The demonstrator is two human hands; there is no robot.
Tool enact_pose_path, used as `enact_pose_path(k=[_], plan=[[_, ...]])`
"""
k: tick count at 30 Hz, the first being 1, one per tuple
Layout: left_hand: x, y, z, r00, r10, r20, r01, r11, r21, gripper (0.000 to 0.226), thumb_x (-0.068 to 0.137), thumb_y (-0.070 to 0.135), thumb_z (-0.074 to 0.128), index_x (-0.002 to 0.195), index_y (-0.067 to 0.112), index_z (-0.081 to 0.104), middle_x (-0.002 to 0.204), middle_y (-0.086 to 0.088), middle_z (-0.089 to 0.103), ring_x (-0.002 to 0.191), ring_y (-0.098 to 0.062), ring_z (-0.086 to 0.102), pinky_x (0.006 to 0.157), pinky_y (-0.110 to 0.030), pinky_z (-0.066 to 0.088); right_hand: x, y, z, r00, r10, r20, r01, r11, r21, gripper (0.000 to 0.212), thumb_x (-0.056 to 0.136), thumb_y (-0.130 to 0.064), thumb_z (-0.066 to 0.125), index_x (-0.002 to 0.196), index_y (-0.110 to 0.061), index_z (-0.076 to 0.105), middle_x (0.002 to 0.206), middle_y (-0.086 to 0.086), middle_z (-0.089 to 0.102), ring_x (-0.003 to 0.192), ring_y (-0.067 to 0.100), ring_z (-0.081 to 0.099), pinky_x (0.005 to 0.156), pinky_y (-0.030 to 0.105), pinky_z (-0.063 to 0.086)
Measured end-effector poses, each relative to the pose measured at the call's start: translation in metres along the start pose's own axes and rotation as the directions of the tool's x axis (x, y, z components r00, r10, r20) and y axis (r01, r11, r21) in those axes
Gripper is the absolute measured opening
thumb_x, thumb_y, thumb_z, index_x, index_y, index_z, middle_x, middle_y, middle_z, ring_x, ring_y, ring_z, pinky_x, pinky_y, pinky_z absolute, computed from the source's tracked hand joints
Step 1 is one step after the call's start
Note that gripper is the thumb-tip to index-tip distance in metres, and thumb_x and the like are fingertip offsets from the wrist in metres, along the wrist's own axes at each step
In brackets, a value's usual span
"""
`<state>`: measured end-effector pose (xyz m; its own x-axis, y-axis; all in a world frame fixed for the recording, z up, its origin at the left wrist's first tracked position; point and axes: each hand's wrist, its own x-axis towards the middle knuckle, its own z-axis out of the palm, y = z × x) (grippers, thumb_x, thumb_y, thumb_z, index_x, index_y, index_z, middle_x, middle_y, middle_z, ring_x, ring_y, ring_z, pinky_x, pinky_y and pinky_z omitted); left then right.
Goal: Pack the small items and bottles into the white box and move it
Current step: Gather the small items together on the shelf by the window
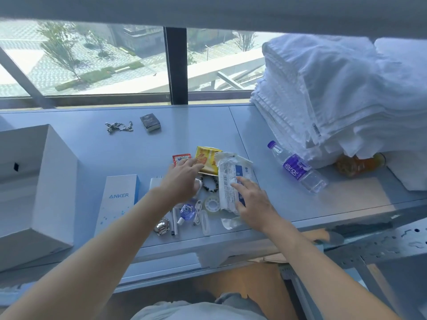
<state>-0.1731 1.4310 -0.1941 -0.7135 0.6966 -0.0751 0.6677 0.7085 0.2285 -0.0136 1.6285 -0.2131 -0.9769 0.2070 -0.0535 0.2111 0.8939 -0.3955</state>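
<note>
The open white box (55,172) stands at the left of the sill. Small items lie in the middle: a red sachet (179,157), a yellow packet (208,155), a bead bracelet (211,183), a tape roll (212,203), a small blue bottle (186,212) and a white plastic pack (227,181). My left hand (183,179) hovers open over the sachet and yellow packet, fingers spread. Fingers apart, my right hand (253,202) rests on the white plastic pack. A clear water bottle (298,168) with a purple label lies on its side to the right.
An Anker box (117,199) lies beside the white box. A metal chain (119,127) and a small dark box (150,123) sit near the window. Stacked white towels (342,93) fill the right, with an orange bottle (360,165) under them. A watch (162,226) lies near the front edge.
</note>
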Motion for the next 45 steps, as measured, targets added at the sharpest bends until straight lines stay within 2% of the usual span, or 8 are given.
enact_pose_path(k=[8,12,17,25,30,36,40,45], plan=[[-0.003,-0.024,-0.010,0.996,-0.076,-0.042,0.075,0.997,-0.023,0.055,0.096,0.026,0.052,0.150,0.026,0.043,0.160,0.000,0.037,0.147,-0.024,0.033,0.114,-0.055,0.035,0.049,-0.036,-0.016,0.994,-0.104,-0.016,0.104,0.994,0.036,0.051,0.098,-0.020,0.057,0.148,-0.022,0.050,0.161,0.000,0.036,0.149,0.023,0.030,0.120,0.044,0.025],[-0.002,-0.037,-0.013,0.989,-0.134,-0.064,0.132,0.991,-0.026,0.056,0.098,0.032,0.054,0.152,0.026,0.041,0.160,-0.001,0.036,0.148,-0.023,0.031,0.116,-0.052,0.033,0.076,-0.052,-0.014,0.989,-0.146,0.018,0.145,0.988,0.055,0.051,0.098,-0.021,0.057,0.148,-0.022,0.050,0.162,0.000,0.033,0.148,0.025,0.031,0.121,0.042,0.024],[-0.001,-0.064,-0.018,0.973,-0.216,-0.084,0.216,0.976,-0.016,0.057,0.098,0.030,0.054,0.153,0.025,0.039,0.163,-0.003,0.032,0.150,-0.025,0.029,0.118,-0.053,0.030,0.110,-0.072,-0.005,0.976,-0.215,0.038,0.214,0.976,0.042,0.049,0.099,-0.020,0.054,0.148,-0.020,0.050,0.162,0.003,0.034,0.150,0.026,0.031,0.122,0.044,0.025],[-0.001,-0.115,-0.027,0.932,-0.344,-0.114,0.343,0.939,-0.035,0.057,0.100,0.032,0.051,0.154,0.023,0.036,0.165,-0.002,0.028,0.151,-0.026,0.026,0.119,-0.053,0.028,0.173,-0.109,0.011,0.948,-0.300,0.104,0.300,0.954,0.015,0.056,0.098,-0.022,0.058,0.153,-0.019,0.045,0.164,0.004,0.030,0.149,0.028,0.030,0.121,0.045,0.028],[0.005,-0.146,-0.030,0.894,-0.431,-0.124,0.426,0.902,-0.065,0.058,0.101,0.044,0.050,0.154,0.023,0.037,0.163,-0.002,0.031,0.149,-0.027,0.028,0.116,-0.054,0.031,0.214,-0.135,0.025,0.932,-0.335,0.139,0.342,0.939,-0.028,0.063,0.097,-0.032,0.062,0.155,-0.020,0.041,0.165,0.005,0.028,0.149,0.029,0.030,0.120,0.047,0.029],[0.020,-0.177,-0.043,0.852,-0.515,-0.088,0.511,0.857,-0.066,0.072,0.098,0.054,0.053,0.157,0.023,0.028,0.164,-0.001,0.026,0.149,-0.029,0.025,0.114,-0.057,0.033,0.262,-0.162,0.032,0.920,-0.333,0.208,0.379,0.893,-0.244,0.084,0.087,-0.044,0.077,0.156,-0.019,0.036,0.163,0.008,0.028,0.145,0.033,0.035,0.116,0.048,0.035],[0.034,-0.197,-0.049,0.832,-0.551,-0.060,0.550,0.834,-0.044,0.085,0.091,0.061,0.061,0.157,0.023,0.023,0.165,-0.002,0.023,0.148,-0.031,0.024,0.112,-0.058,0.035,0.277,-0.169,0.029,0.918,-0.309,0.249,0.370,0.892,-0.258,0.105,0.073,-0.049,0.088,0.158,-0.022,0.031,0.163,0.008,0.028,0.146,0.033,0.035,0.116,0.051,0.037],[0.044,-0.222,-0.050,0.824,-0.565,-0.030,0.565,0.825,-0.008,0.116,0.068,0.070,0.079,0.157,0.030,0.017,0.164,-0.001,0.020,0.148,-0.031,0.023,0.109,-0.056,0.038,0.288,-0.178,0.022,0.904,-0.307,0.297,0.389,0.879,-0.275,0.113,0.065,-0.046,0.094,0.157,-0.030,0.031,0.167,0.004,0.023,0.149,0.030,0.033,0.115,0.047,0.038]])
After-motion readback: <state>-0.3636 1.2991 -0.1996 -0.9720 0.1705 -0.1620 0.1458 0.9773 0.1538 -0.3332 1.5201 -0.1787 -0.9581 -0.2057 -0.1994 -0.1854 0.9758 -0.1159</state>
